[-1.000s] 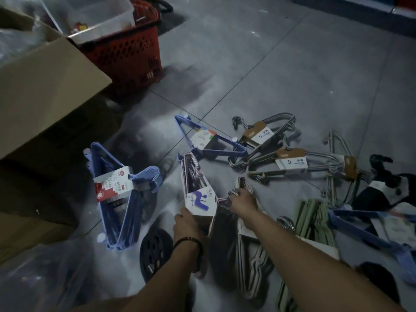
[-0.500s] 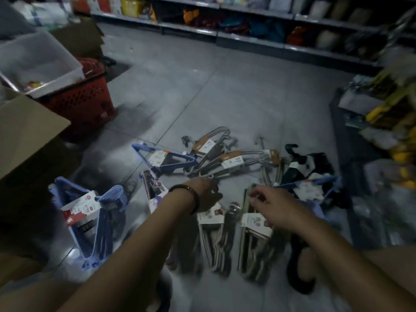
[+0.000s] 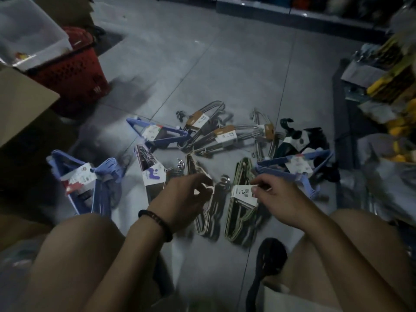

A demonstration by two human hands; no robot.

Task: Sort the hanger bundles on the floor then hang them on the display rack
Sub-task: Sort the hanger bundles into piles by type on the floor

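Here, on the grey floor (image 3: pixel 225 75), the left hand (image 3: pixel 184 199) is gripping a pale hanger bundle (image 3: pixel 209 218) while the right hand (image 3: pixel 281 199) is pinching the white label (image 3: pixel 242 194) of a green bundle (image 3: pixel 238 224) lying just beside it.

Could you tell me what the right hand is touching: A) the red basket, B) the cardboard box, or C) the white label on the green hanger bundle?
C: the right hand holds the white label on the green hanger bundle.
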